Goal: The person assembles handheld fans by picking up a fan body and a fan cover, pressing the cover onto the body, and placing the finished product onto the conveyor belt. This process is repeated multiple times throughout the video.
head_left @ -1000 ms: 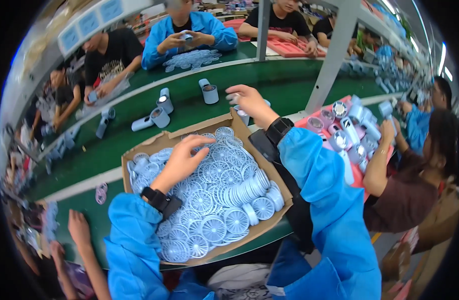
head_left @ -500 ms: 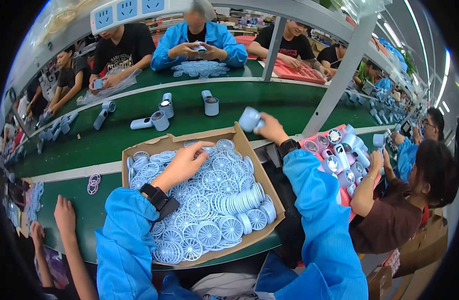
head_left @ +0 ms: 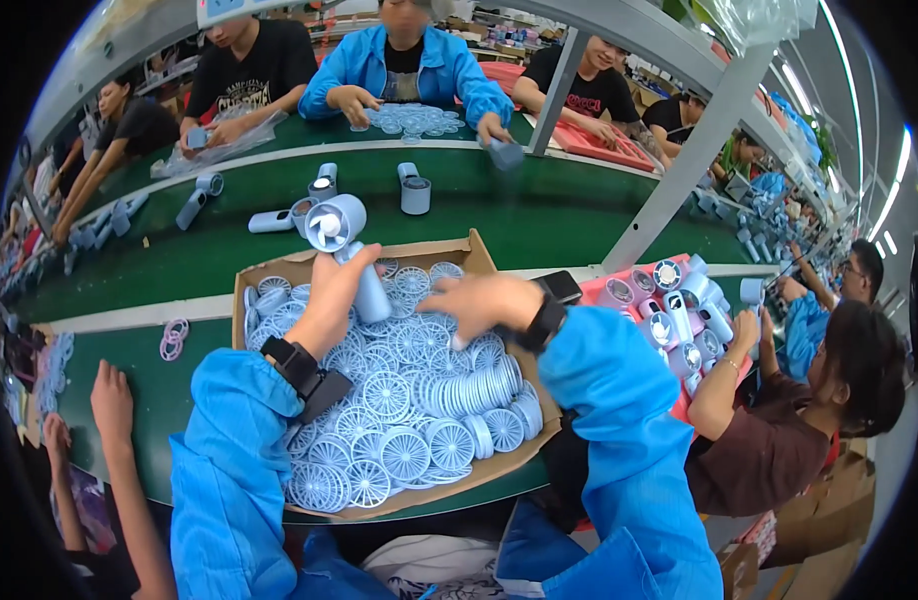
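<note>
My left hand (head_left: 331, 300) grips a light blue handheld fan (head_left: 337, 222) by its handle, above the back left part of a cardboard box. The fan's round head faces me, and pale blades show inside its ring. Beneath both hands, the cardboard box (head_left: 527, 352) is heaped with light blue spoked fan grilles (head_left: 386, 396). Over the right back of that heap is my right hand (head_left: 487, 308), slightly blurred, fingers apart and reaching down to the grilles. No object shows in it, and contact with a grille is hard to make out.
More fans (head_left: 416, 192) lie on the green conveyor (head_left: 539, 225) beyond the box. At right, a pink tray (head_left: 682, 405) holds several fans beside a seated co-worker. A grey metal post (head_left: 679, 160) rises behind it. Pink rings (head_left: 175, 340) lie left, near another person's arms.
The fan has passed from my right hand at the box's back right corner to my left hand. My right hand has moved left over the grilles. A co-worker opposite has lowered a fan toward the conveyor.
</note>
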